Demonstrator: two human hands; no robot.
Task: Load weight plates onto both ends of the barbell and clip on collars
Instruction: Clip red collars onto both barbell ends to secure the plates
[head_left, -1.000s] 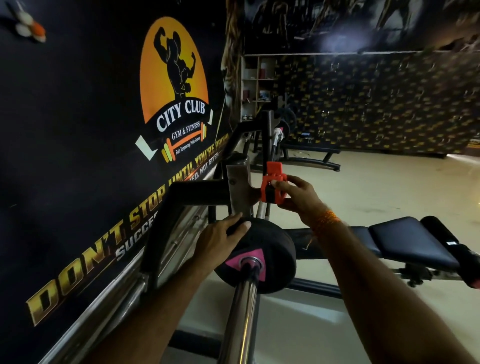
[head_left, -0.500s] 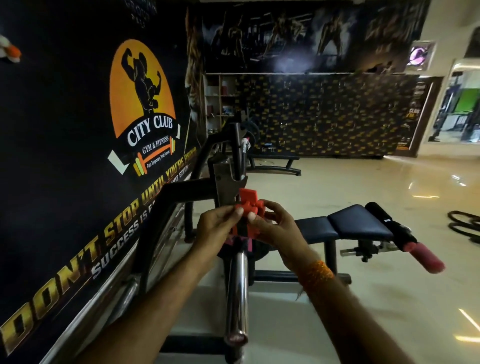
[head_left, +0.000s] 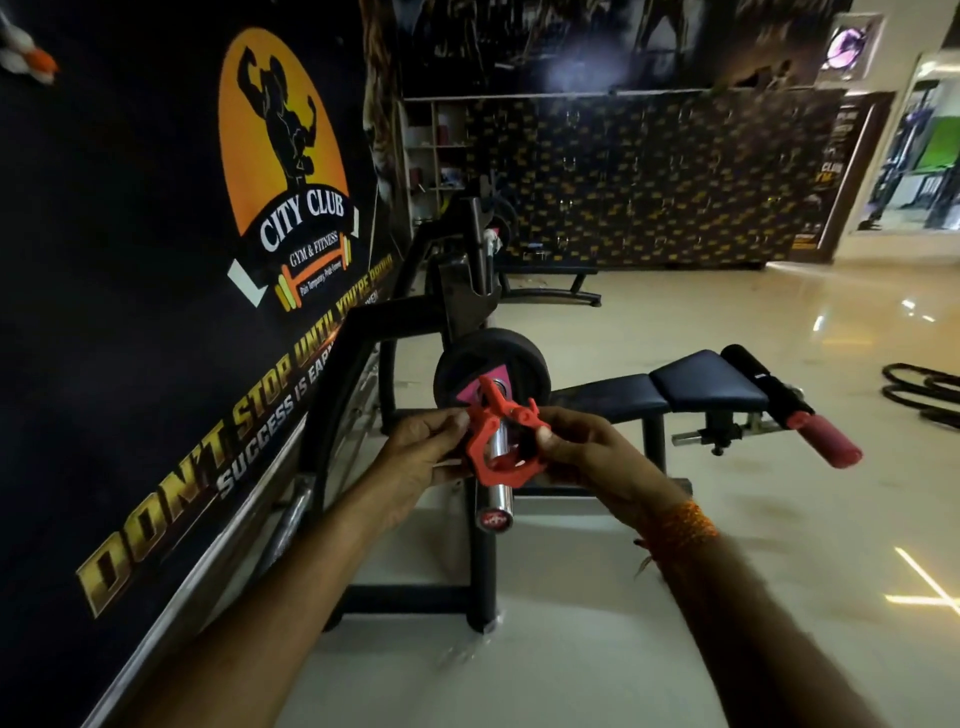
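Both forearms reach in from the near edge and meet at the middle. The left hand (head_left: 421, 449) pinches the left side of a red plastic collar (head_left: 480, 447) with curled fingers, and the right hand (head_left: 592, 457) grips its right side by the clasp, with an orange thread band (head_left: 685, 525) on that wrist. The collar's ring sits around the chrome sleeve of the barbell (head_left: 500, 486), close to its near end, where a round red-and-white cap faces the camera. Its lever sticks up and seems unlatched, though the angle makes that hard to judge. Just beyond it, apart from the collar, a round black weight plate (head_left: 530, 358) with a pink label is on the sleeve. A black steel rack (head_left: 480, 571) of square and round tube stands on the glossy cream floor (head_left: 675, 597), which mirrors the lights. To the right lies the bench (head_left: 701, 387), padded in dark smooth vinyl, with a black foam roller (head_left: 831, 447) tipped in red at its end. Coiled black ropes (head_left: 924, 395) lie at the far right. The left wall (head_left: 156, 260) is black with a gold slogan and an orange gym logo; the far wall (head_left: 649, 182) carries a small repeated pattern.
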